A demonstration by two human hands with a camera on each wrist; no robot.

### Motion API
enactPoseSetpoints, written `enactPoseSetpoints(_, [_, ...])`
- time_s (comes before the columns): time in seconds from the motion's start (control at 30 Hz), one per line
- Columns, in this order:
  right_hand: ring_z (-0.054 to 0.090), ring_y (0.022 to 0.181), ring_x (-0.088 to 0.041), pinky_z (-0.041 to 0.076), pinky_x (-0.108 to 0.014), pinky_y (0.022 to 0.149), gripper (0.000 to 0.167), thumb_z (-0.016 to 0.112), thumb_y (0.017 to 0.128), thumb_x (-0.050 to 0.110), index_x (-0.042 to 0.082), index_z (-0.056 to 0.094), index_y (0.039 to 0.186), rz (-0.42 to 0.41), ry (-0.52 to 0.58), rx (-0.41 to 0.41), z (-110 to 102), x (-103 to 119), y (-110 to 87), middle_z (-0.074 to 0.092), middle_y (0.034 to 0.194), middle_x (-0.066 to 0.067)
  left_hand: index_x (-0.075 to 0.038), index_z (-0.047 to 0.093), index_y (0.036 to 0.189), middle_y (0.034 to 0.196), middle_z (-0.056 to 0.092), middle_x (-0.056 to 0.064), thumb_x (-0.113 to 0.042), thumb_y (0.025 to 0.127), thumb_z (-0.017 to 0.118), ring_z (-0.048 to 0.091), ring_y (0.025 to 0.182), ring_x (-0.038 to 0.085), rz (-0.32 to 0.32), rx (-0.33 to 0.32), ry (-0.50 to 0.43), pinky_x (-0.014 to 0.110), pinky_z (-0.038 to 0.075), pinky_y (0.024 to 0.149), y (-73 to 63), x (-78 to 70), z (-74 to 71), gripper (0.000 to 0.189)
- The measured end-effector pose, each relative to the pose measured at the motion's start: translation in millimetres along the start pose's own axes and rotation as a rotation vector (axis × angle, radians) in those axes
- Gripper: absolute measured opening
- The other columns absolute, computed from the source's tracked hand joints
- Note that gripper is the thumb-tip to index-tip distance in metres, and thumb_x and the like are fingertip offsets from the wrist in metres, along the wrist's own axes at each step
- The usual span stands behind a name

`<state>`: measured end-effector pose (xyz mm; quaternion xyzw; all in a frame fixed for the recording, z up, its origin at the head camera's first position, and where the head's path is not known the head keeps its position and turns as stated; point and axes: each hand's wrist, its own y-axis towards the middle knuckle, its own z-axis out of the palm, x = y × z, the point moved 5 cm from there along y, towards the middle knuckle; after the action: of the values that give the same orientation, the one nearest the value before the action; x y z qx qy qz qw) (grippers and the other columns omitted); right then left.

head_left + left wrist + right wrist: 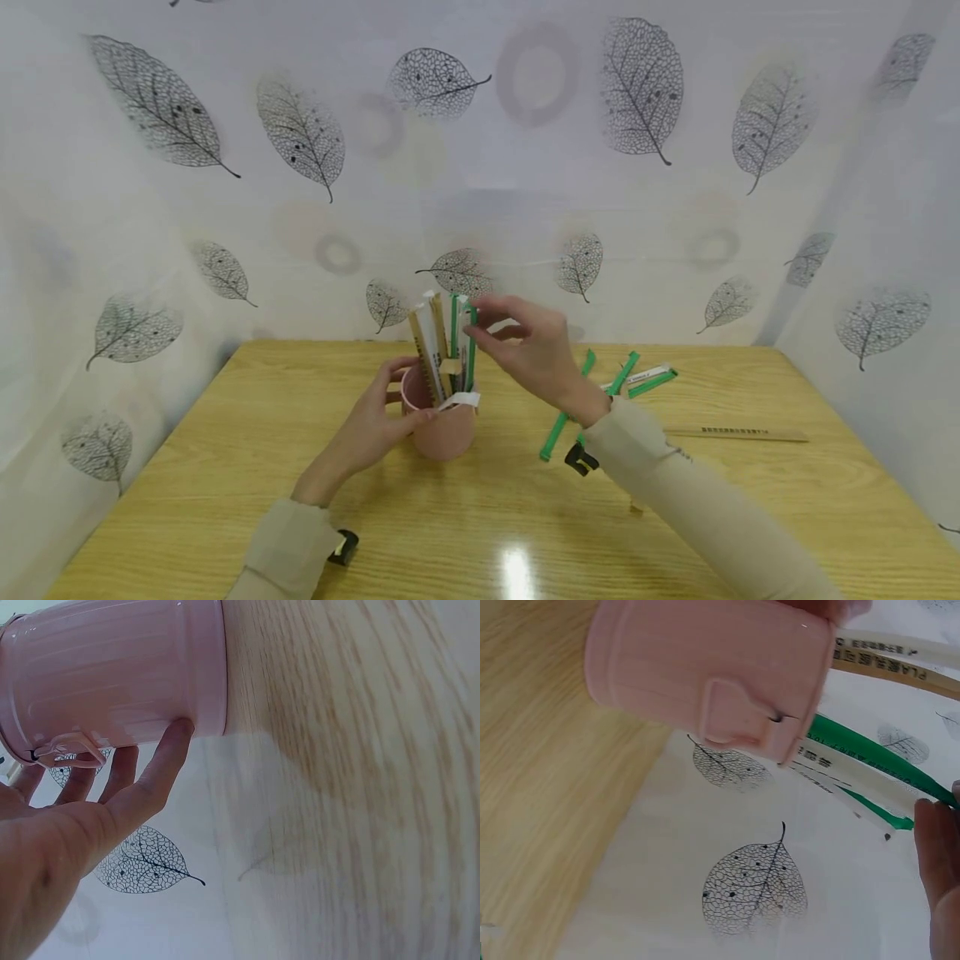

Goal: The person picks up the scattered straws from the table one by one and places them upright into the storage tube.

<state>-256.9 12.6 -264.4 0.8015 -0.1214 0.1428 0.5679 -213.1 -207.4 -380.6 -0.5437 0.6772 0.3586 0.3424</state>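
A pink metal bucket (444, 435) with small side handles stands upright on the table. My left hand (375, 412) grips it from the left, thumb at the front of the rim and fingers around the far side. In the left wrist view, fingers (161, 765) lie along the bucket's wall, near a handle. Several wrapped straws in white, brown and green stand in the bucket. With thumb and fingertips, my right hand (528, 337) pinches the top of a green wrapped straw (472, 354) at the bucket's right side. The right wrist view shows its fingers (937, 847) at the straw ends.
On the table's right side lie several green wrapped straws (557, 435), a white one (651, 375) and a brown one (738, 433). A small tan scrap (637, 505) is near the right sleeve. A leaf-patterned curtain (480, 192) rises behind the wooden table (300, 375).
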Motion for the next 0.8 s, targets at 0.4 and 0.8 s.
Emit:
enactPoseSetpoints(0.4, [0.062, 0.072, -0.019, 0.051, -0.028, 0.056, 0.035, 0.086, 0.075, -0.004, 0.001, 0.074, 0.108, -0.088, -0.181, 0.026, 7, -5, -23.4, 0.078, 0.092, -0.009, -0.027, 0.032, 0.155, 0.152, 0.043, 0.019, -0.034, 0.093, 0.075, 0.053, 0.132, 0.047, -0.002, 0.003, -0.003, 0.056, 0.054, 0.1, -1.2, 0.0, 0.5, 0.075])
enactPoseSetpoints(0.8, [0.068, 0.072, -0.019, 0.054, -0.026, 0.054, 0.045, 0.08, 0.081, -0.006, -0.001, 0.067, 0.123, -0.012, -0.086, 0.086, 6, -16, -31.7, 0.077, 0.091, -0.013, -0.025, 0.032, 0.155, 0.152, 0.042, 0.02, -0.032, 0.094, 0.073, 0.052, 0.132, 0.046, -0.004, 0.008, -0.011, 0.053, 0.055, 0.099, -1.5, -2.6, -0.2, 0.074])
